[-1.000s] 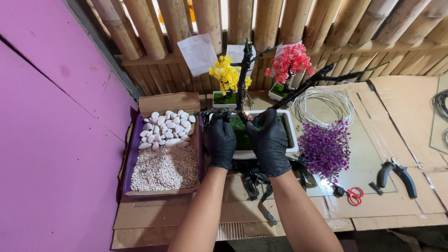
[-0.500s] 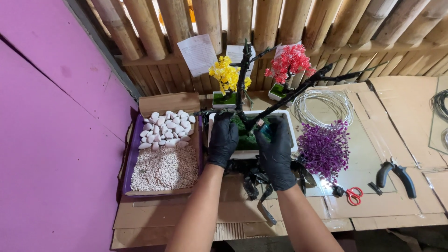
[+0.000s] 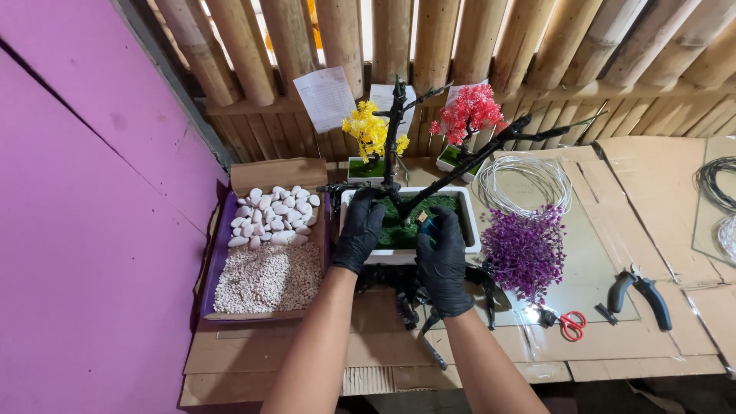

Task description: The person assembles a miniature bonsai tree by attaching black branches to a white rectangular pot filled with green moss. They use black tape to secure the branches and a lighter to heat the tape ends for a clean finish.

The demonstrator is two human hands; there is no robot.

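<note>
A white rectangular planter (image 3: pixel 468 222) with green moss (image 3: pixel 445 207) holds a bare black branch tree (image 3: pixel 395 134). Both my hands wear black gloves. My left hand (image 3: pixel 359 234) curls over the planter's left end, fingers on the moss beside the trunk. My right hand (image 3: pixel 443 261) reaches over the front rim, and its fingertips pinch a small tan and teal piece (image 3: pixel 422 220) on the moss at the base of the slanting branch.
A purple tray (image 3: pixel 215 261) of white pebbles and fine gravel lies left. Behind stand small yellow (image 3: pixel 368 134) and red (image 3: pixel 468 115) trees. At right lie a wire coil (image 3: pixel 529 176), purple foliage (image 3: pixel 525 249), red scissors (image 3: pixel 569 326) and black pliers (image 3: pixel 636 295).
Both hands have shifted from covering the planter's front to its moss. The left slid to the left end and the right came down to the middle.
</note>
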